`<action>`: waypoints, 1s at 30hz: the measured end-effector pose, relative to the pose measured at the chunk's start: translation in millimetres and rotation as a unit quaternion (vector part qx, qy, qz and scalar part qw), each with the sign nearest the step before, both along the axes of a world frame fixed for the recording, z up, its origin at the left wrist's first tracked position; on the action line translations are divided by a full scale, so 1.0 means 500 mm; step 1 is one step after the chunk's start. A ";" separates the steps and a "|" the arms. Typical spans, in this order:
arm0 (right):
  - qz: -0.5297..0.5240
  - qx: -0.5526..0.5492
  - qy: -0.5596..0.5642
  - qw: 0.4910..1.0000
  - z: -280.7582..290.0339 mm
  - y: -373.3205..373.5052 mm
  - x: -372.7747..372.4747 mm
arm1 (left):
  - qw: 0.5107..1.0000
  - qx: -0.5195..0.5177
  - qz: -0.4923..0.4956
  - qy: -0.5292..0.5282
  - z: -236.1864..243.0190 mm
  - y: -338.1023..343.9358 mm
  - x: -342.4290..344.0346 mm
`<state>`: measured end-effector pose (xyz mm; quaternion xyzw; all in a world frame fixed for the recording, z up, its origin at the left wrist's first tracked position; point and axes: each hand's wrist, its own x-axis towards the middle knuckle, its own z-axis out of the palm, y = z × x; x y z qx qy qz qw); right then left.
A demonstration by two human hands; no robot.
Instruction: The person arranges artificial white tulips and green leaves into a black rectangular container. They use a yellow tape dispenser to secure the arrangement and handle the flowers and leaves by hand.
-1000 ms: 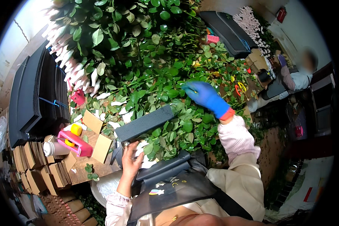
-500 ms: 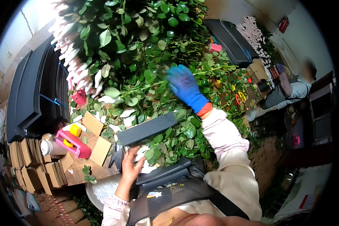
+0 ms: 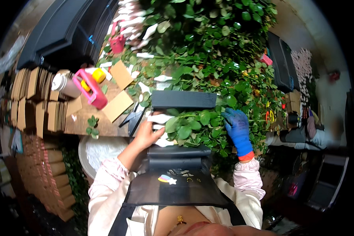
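My bare left hand [image 3: 146, 133] is at the head end of a small bunch of leafy flower stems [image 3: 192, 125], its fingers and thumb around white-wrapped flower heads [image 3: 160, 118]. At the other end, my right hand [image 3: 236, 125], in a blue glove with an orange cuff, curls over the leafy stems; its fingertips are partly hidden by leaves. Just beyond the bunch lies a dark ribbed strip [image 3: 184, 99]. Black-handled scissors or shears [image 3: 133, 119] rest left of my left hand. Another white-wrapped flower [image 3: 163, 78] lies past the strip.
A tall heap of leafy stems [image 3: 208, 35] fills the far side. On the left are a pink tape dispenser [image 3: 91, 89], a white lidded cup [image 3: 65, 85], cardboard pieces [image 3: 118, 105] and dark stacked boards [image 3: 69, 33]. Red-yellow scissors [image 3: 270, 116] lie right. A person [image 3: 316, 135] sits beyond.
My right hand has come back from the far leaves, down and nearer to me, to the bunch in front. My left hand stays by the wrapped heads. The view has turned.
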<state>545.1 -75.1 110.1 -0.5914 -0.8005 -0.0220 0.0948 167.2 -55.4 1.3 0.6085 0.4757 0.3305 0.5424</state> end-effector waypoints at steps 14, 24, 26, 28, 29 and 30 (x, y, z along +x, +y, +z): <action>0.061 -0.190 -0.031 0.979 -0.069 0.087 -0.308 | 0.999 0.030 0.028 -0.006 0.022 -0.013 -0.024; 0.010 -0.234 -0.021 0.972 -0.110 0.104 -0.327 | 0.976 0.021 0.208 -0.066 -0.050 0.009 -0.031; 0.008 -0.229 -0.013 0.973 -0.125 0.107 -0.328 | 0.961 0.013 0.244 -0.129 -0.049 -0.009 -0.046; -0.001 -0.212 0.007 0.977 -0.142 0.098 -0.318 | 0.900 -0.026 0.363 -0.240 -0.013 -0.004 -0.073; 0.001 -0.218 0.015 0.976 -0.142 0.097 -0.310 | 0.895 -0.034 0.362 -0.258 -0.008 0.000 -0.096; 0.008 -0.224 0.023 0.974 -0.134 0.099 -0.307 | 0.888 -0.040 0.366 -0.276 -0.002 0.001 -0.123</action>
